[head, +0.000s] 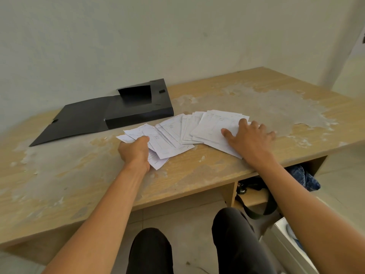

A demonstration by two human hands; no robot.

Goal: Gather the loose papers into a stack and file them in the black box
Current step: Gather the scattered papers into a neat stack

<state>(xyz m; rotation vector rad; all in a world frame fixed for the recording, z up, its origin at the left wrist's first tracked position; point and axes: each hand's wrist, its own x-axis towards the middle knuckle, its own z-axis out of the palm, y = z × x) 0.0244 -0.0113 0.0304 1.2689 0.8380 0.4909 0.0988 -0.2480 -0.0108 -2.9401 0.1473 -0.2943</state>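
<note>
Several white printed papers lie fanned out across the middle of a worn wooden desk. My left hand grips the left end of the fan, thumb on top of the sheets. My right hand lies flat with fingers spread on the right end of the papers. The black box lies open just behind the papers, its lid flap spread to the left on the desk.
A pale wall rises right behind the desk. Under the desk at the right are a shelf with a black strap bag and a blue cloth. My knees show below the front edge.
</note>
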